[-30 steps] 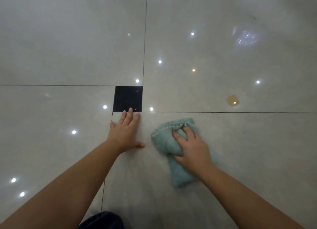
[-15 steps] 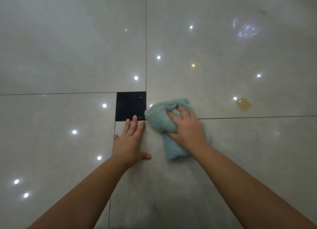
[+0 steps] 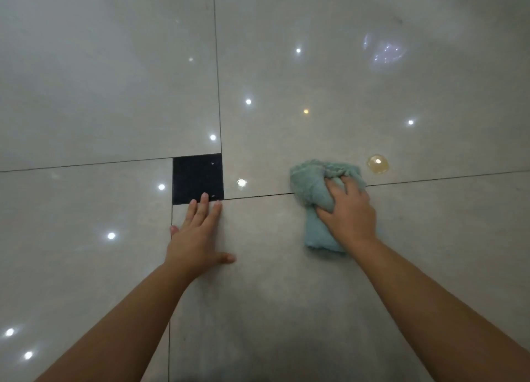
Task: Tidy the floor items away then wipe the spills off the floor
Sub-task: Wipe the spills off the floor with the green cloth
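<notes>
A crumpled teal cloth (image 3: 311,189) lies on the glossy beige tile floor (image 3: 286,295). My right hand (image 3: 348,212) grips it from above, fingers curled into its folds, pressing it down. A small round yellowish spill (image 3: 378,164) sits on the floor just right of the cloth's far edge, a short gap away. My left hand (image 3: 198,235) rests flat on the floor to the left, fingers straight, its fingertips touching the near edge of a small black inset tile (image 3: 198,178).
Dark grout lines cross the floor. Ceiling lights reflect as bright dots across the tiles, with a larger bluish reflection (image 3: 385,53) at the far right.
My right hand has slid the cloth to the right, from beside the black tile to just short of the yellowish spill. My left hand has stayed planted.
</notes>
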The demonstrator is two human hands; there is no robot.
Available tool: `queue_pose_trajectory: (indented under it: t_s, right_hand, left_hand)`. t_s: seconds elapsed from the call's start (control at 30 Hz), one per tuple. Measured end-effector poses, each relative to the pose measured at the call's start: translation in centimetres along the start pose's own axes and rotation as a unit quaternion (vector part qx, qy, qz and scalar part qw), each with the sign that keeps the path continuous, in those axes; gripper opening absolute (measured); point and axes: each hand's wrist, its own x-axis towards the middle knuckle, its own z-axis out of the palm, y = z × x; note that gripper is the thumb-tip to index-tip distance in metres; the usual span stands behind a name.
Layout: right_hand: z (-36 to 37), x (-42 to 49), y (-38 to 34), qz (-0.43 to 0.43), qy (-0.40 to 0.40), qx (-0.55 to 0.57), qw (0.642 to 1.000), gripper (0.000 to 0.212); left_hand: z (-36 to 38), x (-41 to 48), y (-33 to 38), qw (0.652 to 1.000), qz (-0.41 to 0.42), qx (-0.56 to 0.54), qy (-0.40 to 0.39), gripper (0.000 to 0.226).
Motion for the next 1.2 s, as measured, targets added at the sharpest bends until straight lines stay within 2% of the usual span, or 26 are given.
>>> queue_pose_trajectory:
  t_s: [0.07, 0.13, 0.2, 0.27, 0.33, 0.4, 0.47, 0.5, 0.6, 0.7, 0.77, 0.9, 1.0, 1.1, 1.2]
  right_hand:
    - [-1.4, -0.8, 3.2, 0.075, 0.002, 0.009, 0.997, 0.062]
    - [-1.4, -2.9, 3.8, 0.084, -0.005, 0.002, 0.996, 0.061]
    - [-0.3, -6.3, 2.2, -0.005, -0.015, -0.007, 1.0, 0.064]
    - [0.9, -9.3, 0.6, -0.116, -0.052, -0.043, 0.991, 0.076]
    - [1.1, -10.0, 0.8, -0.163, -0.066, -0.066, 0.982, 0.084]
    - [-0.1, -8.6, 2.3, -0.115, -0.045, -0.046, 0.991, 0.076]
    - [-1.0, -7.5, 4.9, -0.003, -0.02, -0.021, 1.0, 0.065]
    - [-1.6, -7.6, 5.6, 0.045, -0.038, -0.014, 0.998, 0.064]
    - [-2.0, -9.1, 5.8, 0.058, -0.053, 0.001, 0.997, 0.066]
    - [-3.5, -10.1, 4.9, 0.057, -0.127, 0.066, 0.988, 0.063]
    - [-6.1, -9.7, 4.6, 0.09, -0.097, 0.126, 0.983, 0.061]
    - [-11.8, -8.4, 4.4, 0.174, 0.005, 0.165, 0.971, 0.058]
    - [-14.1, -6.8, 4.5, 0.214, 0.056, 0.195, 0.956, 0.056]
    - [-14.1, -4.3, 5.7, 0.218, 0.066, 0.183, 0.956, 0.057]
    - [-11.8, -1.7, 8.6, 0.265, 0.081, 0.226, 0.934, 0.058]
  left_hand:
    - [-0.1, 0.0, 0.2, 1.0, -0.001, 0.009, 0.003, 0.117]
    - [-0.2, -0.1, 0.4, 1.0, -0.006, 0.017, 0.006, 0.117]
    - [-0.3, -0.1, 0.6, 1.0, -0.013, 0.025, 0.008, 0.118]
    - [-0.4, -0.2, 0.9, 0.999, -0.018, 0.027, 0.01, 0.118]
    - [-0.5, -0.3, 1.3, 0.999, -0.016, 0.039, 0.013, 0.118]
    - [-0.5, -0.3, 1.7, 0.998, -0.011, 0.061, 0.015, 0.115]
    - [-0.6, -0.4, 2.0, 0.997, -0.01, 0.077, 0.018, 0.111]
    - [-0.6, -0.6, 2.1, 0.996, -0.009, 0.084, 0.019, 0.108]
    - [-1.4, -0.8, 2.6, 0.995, 0.0, 0.1, 0.014, 0.102]
    - [-4.8, -0.4, 4.0, 0.993, 0.024, 0.118, 0.005, 0.097]
    - [-8.7, 0.1, 5.7, 0.989, 0.061, 0.134, 0.007, 0.091]
    - [-16.2, 0.9, 8.9, 0.968, 0.156, 0.188, 0.055, 0.08]
    - [-19.3, 2.2, 11.4, 0.957, 0.183, 0.211, 0.075, 0.078]
    - [-18.3, 4.7, 14.7, 0.968, 0.169, 0.175, 0.058, 0.081]
    - [-14.4, 8.0, 17.6, 0.973, 0.169, 0.153, 0.031, 0.081]
